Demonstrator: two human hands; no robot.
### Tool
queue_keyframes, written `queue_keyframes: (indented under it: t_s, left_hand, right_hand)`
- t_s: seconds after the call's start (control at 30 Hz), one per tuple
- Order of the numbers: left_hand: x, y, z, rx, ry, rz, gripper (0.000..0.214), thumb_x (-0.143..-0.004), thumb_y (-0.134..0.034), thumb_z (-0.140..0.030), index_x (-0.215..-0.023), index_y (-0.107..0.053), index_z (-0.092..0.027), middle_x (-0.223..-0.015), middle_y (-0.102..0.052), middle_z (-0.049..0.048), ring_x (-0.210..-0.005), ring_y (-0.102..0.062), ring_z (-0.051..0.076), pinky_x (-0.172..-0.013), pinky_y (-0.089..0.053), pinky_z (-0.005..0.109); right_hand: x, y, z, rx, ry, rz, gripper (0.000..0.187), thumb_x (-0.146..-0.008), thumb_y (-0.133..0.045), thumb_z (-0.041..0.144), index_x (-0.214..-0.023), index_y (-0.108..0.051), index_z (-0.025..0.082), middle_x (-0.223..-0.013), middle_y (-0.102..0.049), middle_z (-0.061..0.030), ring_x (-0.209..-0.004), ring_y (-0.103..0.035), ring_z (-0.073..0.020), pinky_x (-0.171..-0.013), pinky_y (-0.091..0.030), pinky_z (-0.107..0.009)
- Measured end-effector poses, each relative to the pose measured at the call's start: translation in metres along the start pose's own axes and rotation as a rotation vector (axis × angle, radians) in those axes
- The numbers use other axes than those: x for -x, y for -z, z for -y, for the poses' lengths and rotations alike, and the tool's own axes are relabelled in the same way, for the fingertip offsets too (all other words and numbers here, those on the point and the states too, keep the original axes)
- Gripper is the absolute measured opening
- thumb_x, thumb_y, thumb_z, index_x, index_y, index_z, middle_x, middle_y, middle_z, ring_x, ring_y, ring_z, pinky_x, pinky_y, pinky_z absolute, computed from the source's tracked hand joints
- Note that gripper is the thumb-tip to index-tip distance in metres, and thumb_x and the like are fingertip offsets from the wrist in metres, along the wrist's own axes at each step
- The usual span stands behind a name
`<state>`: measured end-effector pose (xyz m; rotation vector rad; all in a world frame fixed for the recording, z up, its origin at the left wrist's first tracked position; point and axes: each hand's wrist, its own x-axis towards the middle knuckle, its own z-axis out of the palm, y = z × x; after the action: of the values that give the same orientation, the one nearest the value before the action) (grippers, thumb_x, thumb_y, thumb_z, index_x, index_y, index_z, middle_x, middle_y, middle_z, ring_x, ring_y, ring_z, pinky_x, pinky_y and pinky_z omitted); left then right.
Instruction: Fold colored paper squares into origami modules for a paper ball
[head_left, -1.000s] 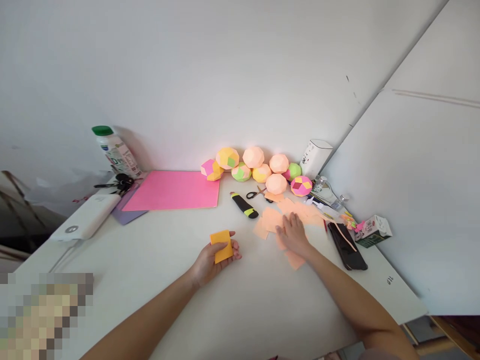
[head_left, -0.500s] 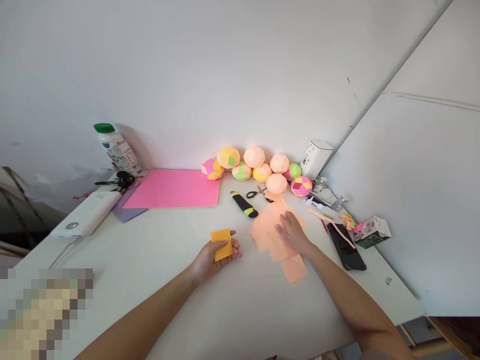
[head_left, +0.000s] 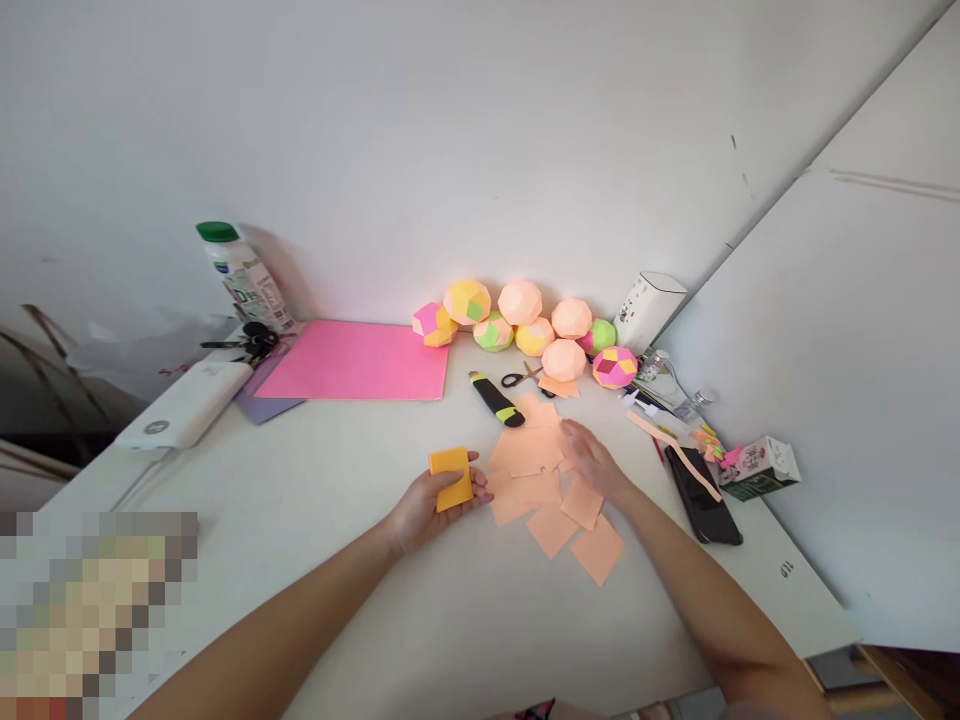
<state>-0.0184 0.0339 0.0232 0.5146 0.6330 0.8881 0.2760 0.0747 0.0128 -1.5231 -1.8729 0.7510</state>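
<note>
My left hand (head_left: 420, 510) is closed round a small stack of orange-yellow paper squares (head_left: 451, 464), thumb on top and fingers beneath. Loose peach paper squares (head_left: 529, 452) lie spread and overlapping on the white table just to its right. At the right side of these sheets rests my right hand (head_left: 596, 466), fingers stretched out and touching or just above the paper; nothing shows in its grasp. A black and lime utility knife (head_left: 495, 400) lies behind the sheets, beside scissors (head_left: 517, 379) partly hidden by a peach piece.
Several faceted paper balls (head_left: 520, 302) line the wall. A pink board (head_left: 360, 362) lies at back left, near a white bottle (head_left: 244, 280) and a white power device (head_left: 184, 405). On the right are a black phone (head_left: 701, 500), a small carton (head_left: 761, 468) and a white container (head_left: 649, 308).
My right hand has swept over the peach squares, spreading them into a wider scatter toward the front and left. My left hand keeps the orange-yellow stack. The view has shifted slightly.
</note>
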Motion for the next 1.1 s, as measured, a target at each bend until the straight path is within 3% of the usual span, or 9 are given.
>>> queue_keyframes:
  t_s: [0.07,0.17,0.27,0.4,0.5,0.67,0.8,0.93,1.1]
  left_hand:
    - [0.001,-0.001,0.000,0.004,-0.001,-0.010,0.035,-0.079,-0.058,-0.019,-0.114,-0.052,-0.014,-0.083,-0.064,0.0067,-0.079,-0.064,0.020,-0.094,-0.045,0.043]
    - [0.001,-0.002,-0.001,0.013,0.003,-0.027,0.033,-0.079,-0.058,-0.019,-0.111,-0.053,-0.014,-0.082,-0.064,0.0064,-0.079,-0.064,0.020,-0.096,-0.045,0.044]
    - [0.001,-0.003,-0.002,0.016,0.014,-0.035,0.030,-0.080,-0.057,-0.019,-0.109,-0.053,-0.014,-0.083,-0.064,0.0065,-0.079,-0.064,0.019,-0.098,-0.044,0.044]
    - [-0.002,-0.001,-0.001,0.035,0.028,-0.035,0.028,-0.080,-0.057,-0.019,-0.108,-0.054,-0.014,-0.083,-0.065,0.0072,-0.081,-0.065,0.019,-0.099,-0.044,0.043]
    - [-0.003,0.001,0.000,0.042,0.012,-0.032,0.030,-0.080,-0.057,-0.018,-0.110,-0.054,-0.014,-0.084,-0.065,0.0075,-0.081,-0.065,0.019,-0.098,-0.045,0.043]
    - [0.000,-0.002,0.001,0.026,0.000,-0.036,0.029,-0.081,-0.056,-0.018,-0.110,-0.053,-0.014,-0.082,-0.064,0.0065,-0.077,-0.064,0.018,-0.097,-0.046,0.043]
    - [0.001,-0.006,-0.001,0.039,0.000,-0.030,0.027,-0.080,-0.056,-0.017,-0.106,-0.054,-0.014,-0.080,-0.063,0.0062,-0.073,-0.063,0.018,-0.094,-0.047,0.044]
    - [0.000,-0.006,-0.002,0.046,0.000,-0.020,0.026,-0.081,-0.054,-0.016,-0.106,-0.054,-0.014,-0.081,-0.063,0.0064,-0.073,-0.064,0.017,-0.095,-0.047,0.044]
    - [-0.001,-0.005,-0.004,0.038,0.022,-0.028,0.027,-0.081,-0.052,-0.015,-0.108,-0.051,-0.013,-0.083,-0.064,0.0072,-0.077,-0.065,0.019,-0.096,-0.046,0.044]
  right_hand:
    - [0.013,-0.006,0.017,-0.069,0.012,0.153,0.057,-0.094,-0.030,0.057,-0.140,-0.039,0.024,-0.148,-0.034,-0.0092,-0.136,-0.033,-0.0241,-0.111,-0.030,-0.048]
    - [0.040,0.004,0.031,0.061,0.142,0.324,0.060,-0.094,-0.035,0.052,-0.148,-0.020,0.030,-0.155,-0.018,-0.0043,-0.141,-0.018,-0.0251,-0.111,-0.028,-0.050]
    - [0.074,0.021,0.027,0.323,0.358,0.299,0.086,-0.080,-0.054,0.063,-0.149,-0.017,0.027,-0.156,-0.008,-0.0049,-0.142,-0.003,-0.0328,-0.114,-0.016,-0.056]
    - [0.098,0.016,0.014,0.497,0.475,0.318,0.092,-0.079,-0.054,0.063,-0.150,-0.013,0.020,-0.155,-0.011,-0.0108,-0.142,-0.009,-0.0346,-0.113,-0.021,-0.056]
    - [0.076,-0.009,0.015,0.534,0.478,0.197,0.079,-0.086,-0.047,0.057,-0.148,-0.019,0.015,-0.154,-0.017,-0.0152,-0.142,-0.010,-0.0334,-0.111,-0.024,-0.057]
    - [-0.010,-0.037,0.021,0.537,0.431,-0.089,0.064,-0.089,-0.042,0.054,-0.138,-0.036,0.013,-0.148,-0.028,-0.0185,-0.140,-0.016,-0.0331,-0.108,-0.027,-0.056]
    - [-0.066,-0.030,0.013,0.530,0.306,-0.302,0.041,-0.090,-0.041,0.041,-0.114,-0.057,0.013,-0.126,-0.048,-0.0185,-0.121,-0.043,-0.0303,-0.101,-0.038,-0.047]
    - [-0.090,-0.022,-0.004,0.543,0.146,-0.331,0.038,-0.080,-0.051,0.030,-0.109,-0.057,0.007,-0.116,-0.053,-0.0197,-0.112,-0.048,-0.0299,-0.092,-0.044,-0.042]
    - [-0.102,-0.017,-0.018,0.532,0.112,-0.372,0.033,-0.081,-0.040,0.016,-0.104,-0.061,0.008,-0.109,-0.059,-0.0175,-0.104,-0.052,-0.0266,-0.089,-0.044,-0.039]
